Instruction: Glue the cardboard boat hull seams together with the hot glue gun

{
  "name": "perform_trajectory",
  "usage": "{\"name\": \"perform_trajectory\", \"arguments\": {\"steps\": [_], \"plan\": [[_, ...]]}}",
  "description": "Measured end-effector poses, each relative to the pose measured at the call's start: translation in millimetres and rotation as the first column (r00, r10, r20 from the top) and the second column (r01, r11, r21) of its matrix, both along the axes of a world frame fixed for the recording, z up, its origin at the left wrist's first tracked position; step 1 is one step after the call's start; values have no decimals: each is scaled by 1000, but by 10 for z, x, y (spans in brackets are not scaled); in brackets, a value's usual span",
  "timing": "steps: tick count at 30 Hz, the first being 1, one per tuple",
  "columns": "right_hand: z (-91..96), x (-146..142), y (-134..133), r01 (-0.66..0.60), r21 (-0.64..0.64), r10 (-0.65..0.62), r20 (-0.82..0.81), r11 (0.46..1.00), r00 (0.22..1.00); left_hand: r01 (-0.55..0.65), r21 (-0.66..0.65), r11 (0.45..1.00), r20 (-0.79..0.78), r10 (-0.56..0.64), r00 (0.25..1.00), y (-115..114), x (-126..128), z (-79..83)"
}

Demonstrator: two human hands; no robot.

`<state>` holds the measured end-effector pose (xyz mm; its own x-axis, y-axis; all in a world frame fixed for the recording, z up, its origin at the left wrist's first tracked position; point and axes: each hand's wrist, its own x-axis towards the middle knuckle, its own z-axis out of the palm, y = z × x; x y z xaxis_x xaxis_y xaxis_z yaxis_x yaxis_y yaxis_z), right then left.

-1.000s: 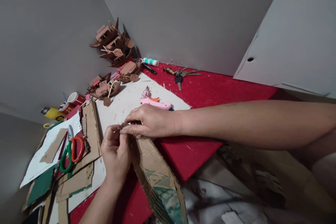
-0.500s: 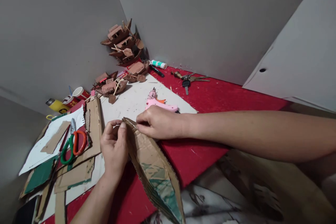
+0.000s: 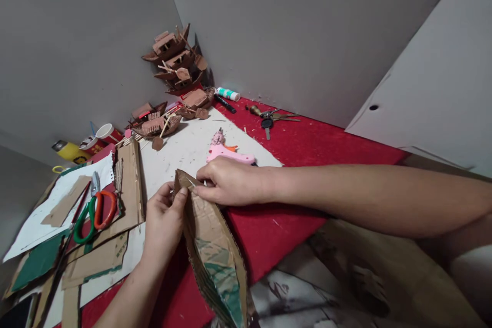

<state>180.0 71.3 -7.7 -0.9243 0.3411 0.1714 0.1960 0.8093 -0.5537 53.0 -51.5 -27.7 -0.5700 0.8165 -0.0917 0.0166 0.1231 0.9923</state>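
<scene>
– Cardboard strip point(image 3: 213, 256): where is it?

– Standing on edge at the near side of the red table point(image 3: 326, 143), folded along its length. Its pointed end is up between the two hands, and the printed green end runs toward the camera.

– Take me across from the left.

– Far left, green-and-orange scissors point(image 3: 94, 212) lie on flat cardboard offcuts, well apart from the hands. Next is the left hand point(image 3: 163, 225), its thumb and fingers closed on the strip's left edge just below the tip. Then comes the strip itself. The right hand point(image 3: 226, 182) has its fingertips pinching the tip from the other side and its palm low over the table. Just behind it a pink glue gun point(image 3: 228, 152) lies on the white sheet point(image 3: 184, 148).

– How would the strip handle?

– I'd judge it light. It looks stiff along the corrugation, but it will crease or crush if squeezed hard, and the cut edges look rough rather than slippery.

– Where is best to hold it?

– Near the tip, a hand on each wall with the fingertips close to the fold, as both hands are now. Held only at the far end, I think it would flop and twist.
</scene>
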Motion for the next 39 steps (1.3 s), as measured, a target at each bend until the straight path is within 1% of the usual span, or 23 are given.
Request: {"name": "perform_trajectory", "arguments": {"steps": [4, 7, 12, 16, 19, 21, 22, 23, 24, 25, 26, 27, 28, 29, 31, 33, 35, 37, 39], "plan": [[13, 18, -13, -39, 54, 33, 96, 998, 995, 13, 8, 1000, -31, -13, 999, -15, 12, -8], [17, 3, -29, -37, 74, 27, 137, 997, 990, 17, 11, 1000, -46, -17, 999, -25, 17, -11], [32, -29, -77, -18, 23, 15, 134, 1000, 991, 7, 14, 1000, -70, -6, 998, -27, 15, -25], [-4, -67, -96, 10, 1, -10, 133, 1000, 991, 7, 3, 1000, -39, -7, 999, -4, 20, -33], [7, -66, -54, -14, -53, 21, 130, 998, 991, 47, -4, 999, 7, -47, 999, 25, 27, -15], [64, -26, 24, -50, -79, 60, 126, 996, 990, 75, 11, 997, 49, -75, 996, 42, 18, 7], [105, 5, 80, -44, -60, 50, 111, 997, 993, 76, 20, 997, 79, -77, 994, 48, 5, 20], [150, 41, 145, -10, -13, 11, 86, 1000, 996, 66, 26, 997, 113, -68, 991, 50, -16, 33], [194, 79, 218, 61, 70, -64, 47, 996, 997, 48, 26, 999, 151, -52, 987, 50, -44, 47], [232, 115, 294, 169, 175, -174, 12, 970, 985, 24, 24, 999, 187, -28, 982, 48, -78, 61], [261, 146, 370, 259, 276, -274, 17, 926, 962, -3, 29, 1000, 218, -4, 976, 44, -118, 75], [279, 168, 441, 295, 357, -340, 72, 886, 938, -27, 45, 999, 240, 16, 971, 38, -161, 91], [284, 180, 502, 286, 412, -373, 146, 865, 916, -45, 67, 997, 249, 27, 968, 31, -205, 108], [276, 181, 549, 260, 440, -385, 225, 860, 895, -55, 95, 994, 250, 29, 968, 23, -248, 128], [231, 154, 600, 177, 437, -351, 356, 882, 866, -39, 143, 989, 241, 4, 971, 3, -322, 178], [164, 106, 603, 108, 424, -301, 421, 899, 856, -4, 159, 987, 239, -35, 970, -27, -372, 241], [107, 66, 588, 82, 427, -276, 416, 900, 866, 26, 168, 985, 254, -69, 965, -69, -402, 311], [89, 54, 586, 89, 406, -255, 375, 910, 891, 56, 180, 982, 274, -105, 956, -118, -426, 379], [128, 79, 604, 118, 323, -223, 311, 939, 924, 93, 200, 975, 307, -152, 939, -169, -458, 431]]}}
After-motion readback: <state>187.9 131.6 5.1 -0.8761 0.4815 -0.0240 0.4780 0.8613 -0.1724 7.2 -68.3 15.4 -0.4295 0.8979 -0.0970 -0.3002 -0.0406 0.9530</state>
